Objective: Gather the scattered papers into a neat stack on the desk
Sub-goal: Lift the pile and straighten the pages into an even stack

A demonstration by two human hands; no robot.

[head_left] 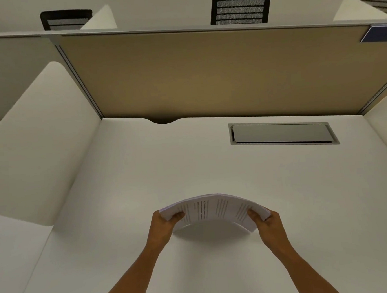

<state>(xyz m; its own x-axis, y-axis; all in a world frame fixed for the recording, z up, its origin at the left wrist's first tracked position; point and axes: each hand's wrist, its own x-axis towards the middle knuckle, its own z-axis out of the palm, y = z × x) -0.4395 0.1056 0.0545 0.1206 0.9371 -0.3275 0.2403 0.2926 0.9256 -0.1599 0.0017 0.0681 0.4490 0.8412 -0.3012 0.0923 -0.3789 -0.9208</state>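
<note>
Bowing between both hands [164, 228], printed papers [215, 210], text illegible.

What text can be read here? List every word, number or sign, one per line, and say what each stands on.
"3": white figure on the blue sign at the partition's top right corner; the frame edge cuts off what follows.
Printed lines on the top sheet of the papers, held bowed between the left hand and right hand: too small and blurred to read.
No other text shows.
</note>
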